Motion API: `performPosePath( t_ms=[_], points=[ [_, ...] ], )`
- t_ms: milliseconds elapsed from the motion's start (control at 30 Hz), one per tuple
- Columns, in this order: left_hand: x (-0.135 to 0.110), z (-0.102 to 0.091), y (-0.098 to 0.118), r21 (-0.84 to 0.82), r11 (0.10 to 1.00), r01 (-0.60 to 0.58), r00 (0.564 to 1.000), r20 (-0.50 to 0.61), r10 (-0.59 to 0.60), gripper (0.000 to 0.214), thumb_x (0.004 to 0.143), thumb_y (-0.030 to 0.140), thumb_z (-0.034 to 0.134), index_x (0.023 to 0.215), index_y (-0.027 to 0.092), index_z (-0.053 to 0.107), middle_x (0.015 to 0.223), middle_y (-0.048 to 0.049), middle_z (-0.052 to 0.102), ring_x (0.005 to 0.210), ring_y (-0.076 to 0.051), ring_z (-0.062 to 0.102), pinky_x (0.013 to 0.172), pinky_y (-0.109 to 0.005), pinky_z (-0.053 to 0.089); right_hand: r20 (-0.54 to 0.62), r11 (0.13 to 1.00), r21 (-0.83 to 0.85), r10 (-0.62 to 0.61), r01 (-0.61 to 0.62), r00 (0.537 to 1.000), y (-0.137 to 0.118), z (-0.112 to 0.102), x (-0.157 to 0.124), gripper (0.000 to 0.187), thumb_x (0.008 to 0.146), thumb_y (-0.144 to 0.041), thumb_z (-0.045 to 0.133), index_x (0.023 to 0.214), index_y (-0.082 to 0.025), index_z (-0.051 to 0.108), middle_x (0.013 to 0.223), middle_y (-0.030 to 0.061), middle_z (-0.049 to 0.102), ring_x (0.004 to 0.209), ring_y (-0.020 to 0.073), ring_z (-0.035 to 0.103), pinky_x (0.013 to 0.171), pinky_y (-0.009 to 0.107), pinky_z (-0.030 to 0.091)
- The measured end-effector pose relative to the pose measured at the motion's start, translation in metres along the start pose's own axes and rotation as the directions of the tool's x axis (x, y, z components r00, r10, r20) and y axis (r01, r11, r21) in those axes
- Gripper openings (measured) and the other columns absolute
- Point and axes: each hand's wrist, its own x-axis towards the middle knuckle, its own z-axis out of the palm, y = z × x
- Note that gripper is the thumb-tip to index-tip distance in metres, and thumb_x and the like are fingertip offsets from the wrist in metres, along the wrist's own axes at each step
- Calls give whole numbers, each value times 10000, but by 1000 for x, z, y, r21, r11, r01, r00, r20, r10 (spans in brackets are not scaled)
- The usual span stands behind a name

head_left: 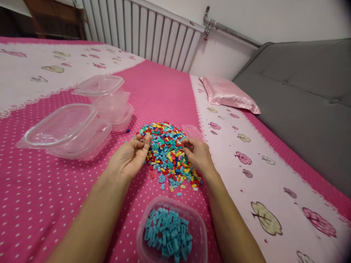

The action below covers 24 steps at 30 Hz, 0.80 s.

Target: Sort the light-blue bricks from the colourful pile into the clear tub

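A heap of small mixed-colour building bricks (167, 146) lies on the pink bedspread, with loose pieces around its near edge. My left hand (134, 155) is at the heap's left side, palm turned up. Its fingers curl in against the thumb, and whatever they hold is hidden. Over the heap's right side, my right hand (199, 153) has its thumb and fingertips drawn together at the bricks. Anything in that pinch is too small to make out. Nearest me, between my forearms, stands a clear plastic container (201, 233) holding many light blue bricks (168, 233).
Several clear plastic containers (63, 124) are stacked to the left, with another stack (109, 98) behind. A clear lid-like piece (192, 131) lies behind my right hand. Farther back are a pink pillow (229, 95), a grey headboard (298, 87) and a white radiator (148, 33).
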Motion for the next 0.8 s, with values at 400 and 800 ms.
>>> performPosePath(
  t_ms=[400,800],
  points=[
    [-1,-2,0,136,991,22,990,135,-40,293,848,-79,352,989,94,542,823,-69,624,680,-97,683,562,-87,552,-37,943,331,39,-25,999,2,-3,2,219,729,-218,579,922,-166,668,786,29,658,696,146,602,695,291,491],
    [-12,-3,-4,290,940,177,910,315,-268,364,866,151,425,1169,-24,524,1015,-219,635,1003,-272,657,803,-298,593,51,695,714,70,-85,996,-24,-17,-6,299,675,-331,735,924,-200,633,825,10,638,754,137,616,729,294,524]
  ],
)
